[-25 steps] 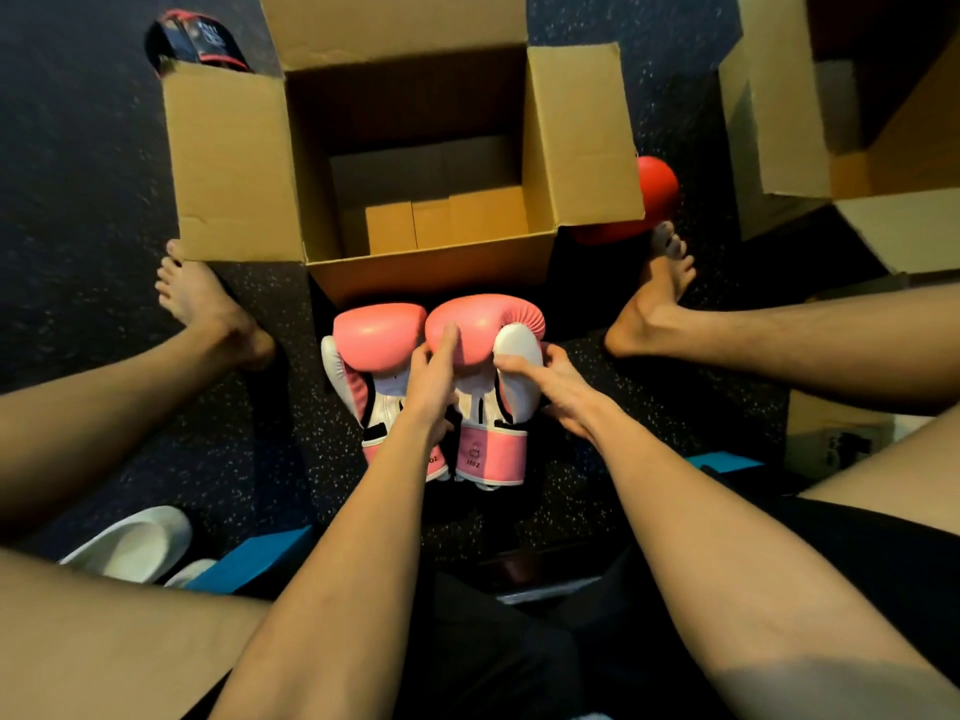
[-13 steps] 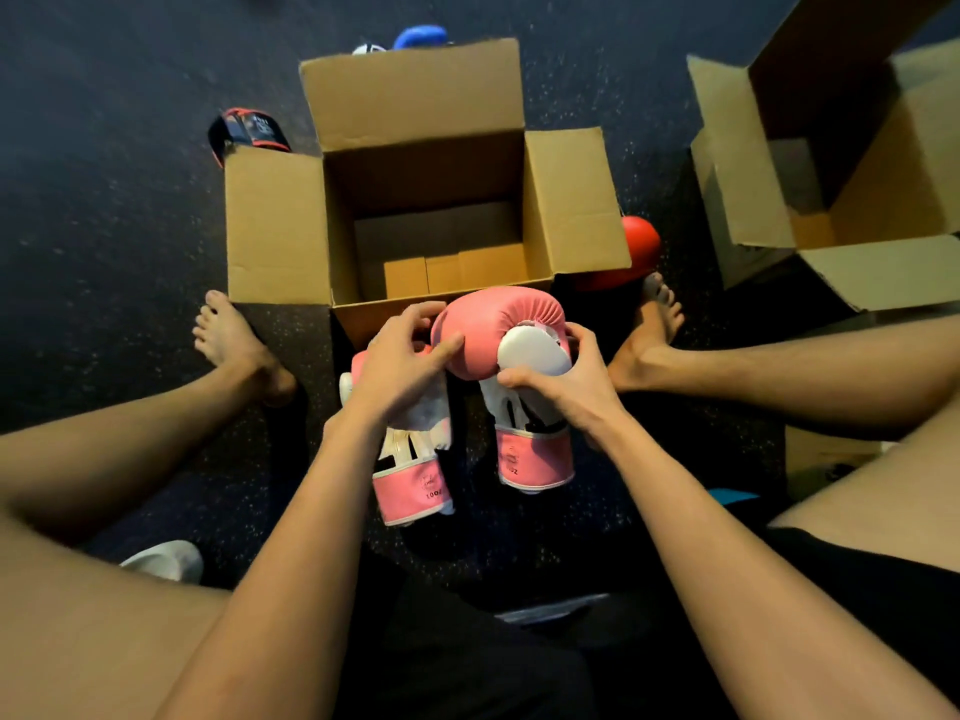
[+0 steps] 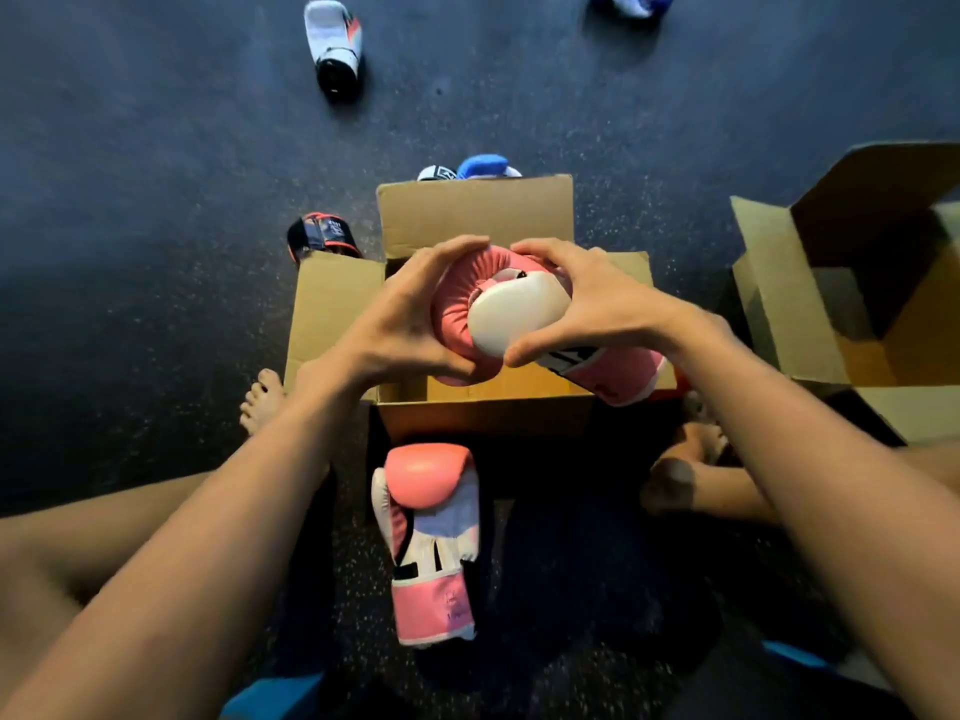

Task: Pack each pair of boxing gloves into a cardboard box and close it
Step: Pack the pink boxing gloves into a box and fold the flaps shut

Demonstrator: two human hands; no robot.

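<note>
I had just lifted one pink glove [image 3: 457, 309] off the floor, my left hand [image 3: 410, 324] and right hand [image 3: 592, 304] both gripping it above the open box [image 3: 483, 413], its partner glove [image 3: 431, 537] left behind near the box's front edge, unpacked.

Nothing here reads cleanly: the pink glove on the floor [image 3: 434, 543] at six o'clock carries a small mark on its cuff, too blurred to make out. The held pink glove [image 3: 498, 309], up over the open cardboard box [image 3: 483, 407], shows black-and-white lettering on its wrist strap at about four o'clock from the palm, cut off and unreadable. Over at ten o'clock, the black glove [image 3: 322, 236] has faint white print on its cuff, also illegible.
</note>
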